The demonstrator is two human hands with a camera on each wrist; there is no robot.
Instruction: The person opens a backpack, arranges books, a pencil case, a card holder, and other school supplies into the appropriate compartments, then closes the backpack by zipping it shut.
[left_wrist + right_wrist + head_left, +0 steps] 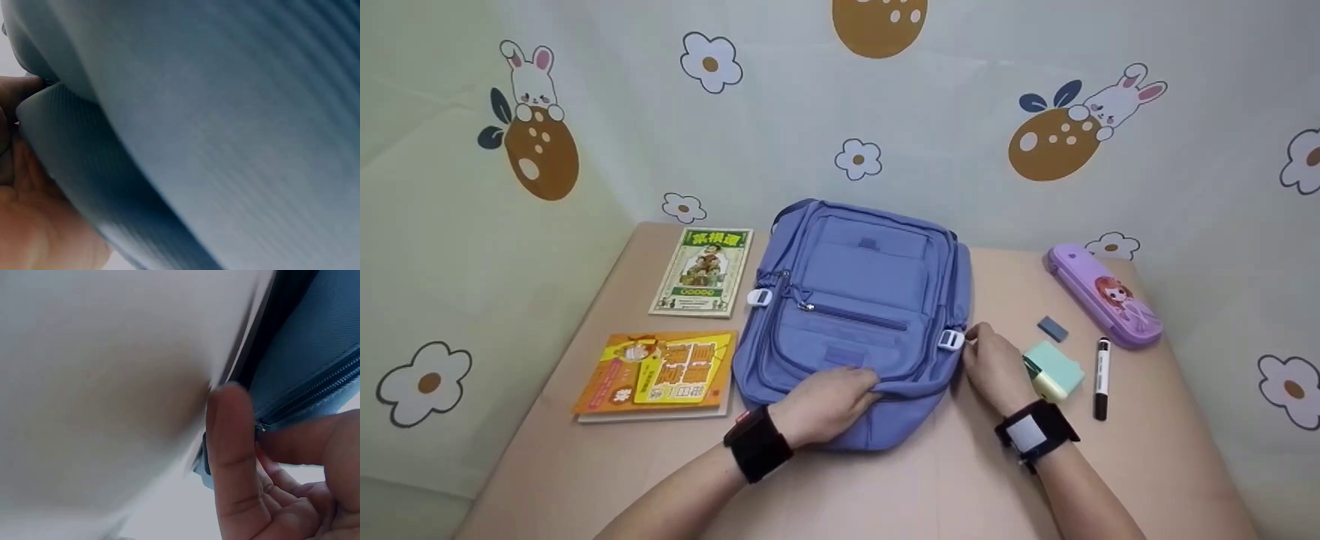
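A blue backpack (pixel 862 277) lies front side up in the middle of the table. My left hand (pixel 829 405) grips the fabric at its lower front; in the left wrist view, fingers (pixel 17 93) meet a fold of the cloth, and the fingertips are partly hidden. At the bag's right side, beside a white buckle (pixel 951 340), is my right hand (pixel 997 367). In the right wrist view its thumb and forefinger pinch at the end of a zipper (pixel 320 391), where a small metal zipper pull (pixel 261 429) shows between them, mostly covered.
Left of the bag lie a green book (pixel 703 271) and an orange book (pixel 660 371). To the right are a purple pencil case (pixel 1102 296), a grey-blue eraser (pixel 1052 328), a mint-green pad (pixel 1061 364) and a black-and-white marker (pixel 1102 379). A patterned curtain (pixel 780 112) stands behind.
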